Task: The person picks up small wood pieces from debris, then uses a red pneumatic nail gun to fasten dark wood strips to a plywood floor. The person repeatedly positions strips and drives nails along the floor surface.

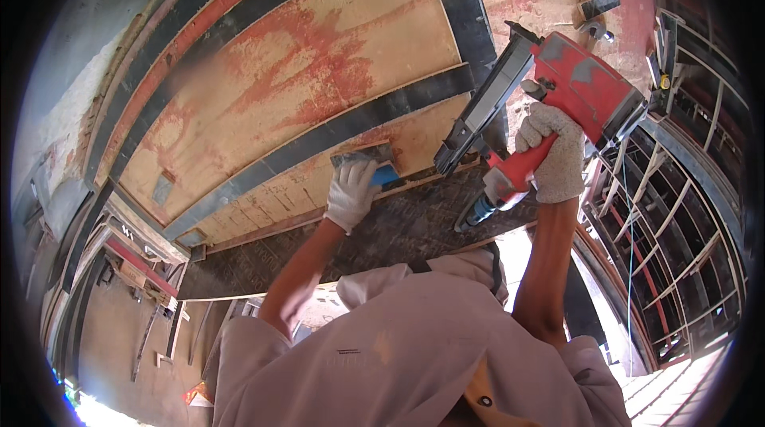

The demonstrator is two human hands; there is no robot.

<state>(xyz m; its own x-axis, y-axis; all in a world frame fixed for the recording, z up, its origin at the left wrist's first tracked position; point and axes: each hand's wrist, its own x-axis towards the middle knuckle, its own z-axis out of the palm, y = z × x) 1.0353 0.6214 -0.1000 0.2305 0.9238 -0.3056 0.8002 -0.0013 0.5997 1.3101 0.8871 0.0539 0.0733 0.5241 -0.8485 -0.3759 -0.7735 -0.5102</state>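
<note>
Nailer, red, sits in my right hand, fingers wrapped round its grip, nose just right of the block. My left hand presses that block against the panel, fingers curled on it.

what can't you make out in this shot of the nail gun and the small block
- Small dark block, head view: its lower part is covered by the left hand.
- Nail gun: its grip is wrapped by the right hand, so the trigger finger is hidden.
- Gun nose: contact with the board is unclear.
- Racks at the right: bent and cut by the fisheye rim.
</note>
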